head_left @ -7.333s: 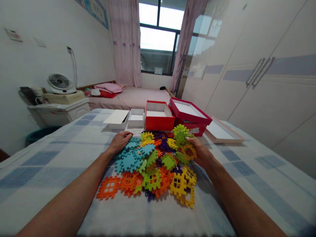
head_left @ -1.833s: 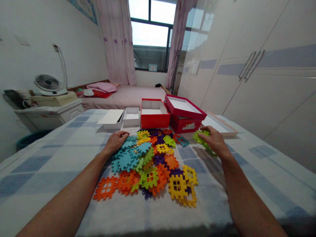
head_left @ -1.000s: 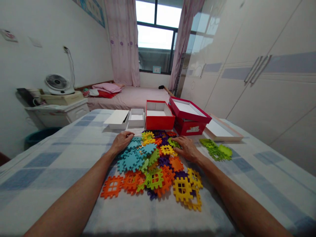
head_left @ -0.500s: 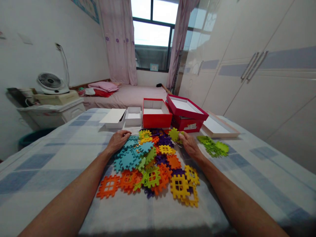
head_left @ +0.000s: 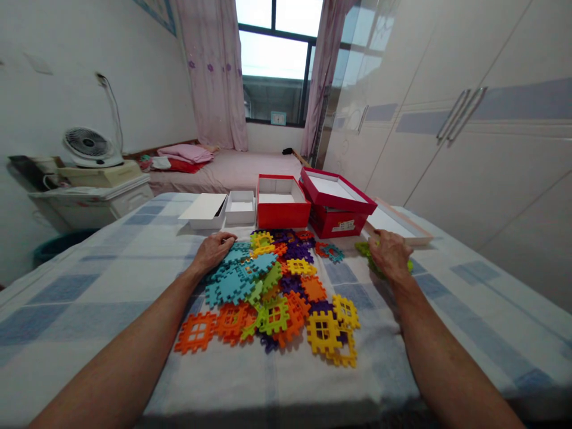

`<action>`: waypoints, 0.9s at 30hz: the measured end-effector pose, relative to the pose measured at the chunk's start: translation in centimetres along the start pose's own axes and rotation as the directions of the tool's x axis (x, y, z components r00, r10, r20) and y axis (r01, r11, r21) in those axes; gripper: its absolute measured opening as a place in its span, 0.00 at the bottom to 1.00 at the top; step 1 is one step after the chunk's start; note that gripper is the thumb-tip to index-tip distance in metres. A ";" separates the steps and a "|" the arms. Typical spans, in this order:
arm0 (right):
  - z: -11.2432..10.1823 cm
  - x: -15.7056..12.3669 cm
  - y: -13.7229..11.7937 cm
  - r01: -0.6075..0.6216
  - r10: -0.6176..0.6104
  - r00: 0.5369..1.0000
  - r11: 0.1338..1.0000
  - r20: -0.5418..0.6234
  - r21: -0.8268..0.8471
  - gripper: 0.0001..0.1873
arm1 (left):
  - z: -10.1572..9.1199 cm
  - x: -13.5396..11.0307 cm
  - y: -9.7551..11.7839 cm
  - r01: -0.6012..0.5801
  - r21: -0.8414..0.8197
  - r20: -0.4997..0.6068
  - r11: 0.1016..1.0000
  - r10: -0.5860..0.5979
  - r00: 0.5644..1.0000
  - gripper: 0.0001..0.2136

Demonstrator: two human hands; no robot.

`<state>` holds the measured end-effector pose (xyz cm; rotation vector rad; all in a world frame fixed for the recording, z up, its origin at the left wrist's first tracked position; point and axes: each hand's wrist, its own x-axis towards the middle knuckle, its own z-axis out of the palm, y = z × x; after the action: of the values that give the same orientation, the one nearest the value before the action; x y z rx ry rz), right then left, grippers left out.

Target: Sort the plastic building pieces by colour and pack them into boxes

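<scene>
Centre frame sprawls the pile of notched pieces (head_left: 271, 277): probably light, stiff, slick plastic, best pinched by the edges. Right of centre, green pieces (head_left: 363, 248) lie under the right hand (head_left: 390, 253), palm down, grip hidden! Left of centre, the left hand (head_left: 213, 250) curls beside blue pieces (head_left: 235, 286), grip unclear.

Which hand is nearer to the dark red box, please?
Right. The right hand is in front and right of the dark red box; the left hand is farther, to its left, beside blue pieces.
</scene>
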<state>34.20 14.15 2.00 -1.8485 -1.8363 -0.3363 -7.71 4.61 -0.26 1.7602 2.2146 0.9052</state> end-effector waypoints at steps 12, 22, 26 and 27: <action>-4.6 -5.4 -10.7 0.584 -0.791 0.610 0.415 -0.040 0.698 0.15 | 0.2 0.0 0.1 -0.022 -0.008 -0.027 1.000 0.022 0.999 0.20; -3.9 -7.7 -13.8 0.528 -0.745 0.657 0.350 -0.112 0.774 0.06 | 0.3 -0.1 0.1 -0.017 0.007 -0.040 1.000 0.017 0.999 0.18; -7.1 -7.9 -13.0 0.236 -0.710 0.677 0.457 0.192 0.857 0.09 | 0.3 -0.1 0.2 -0.009 0.016 -0.042 1.000 0.010 0.999 0.18; -7.8 -8.3 -13.0 0.217 -0.743 0.616 0.481 0.263 0.850 0.10 | 0.3 -0.1 0.2 -0.008 0.018 -0.042 1.000 0.008 0.999 0.18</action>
<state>22.32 2.43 6.62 -0.7577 -2.4112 0.8806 -7.39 4.64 -0.46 1.7750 2.2498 0.9354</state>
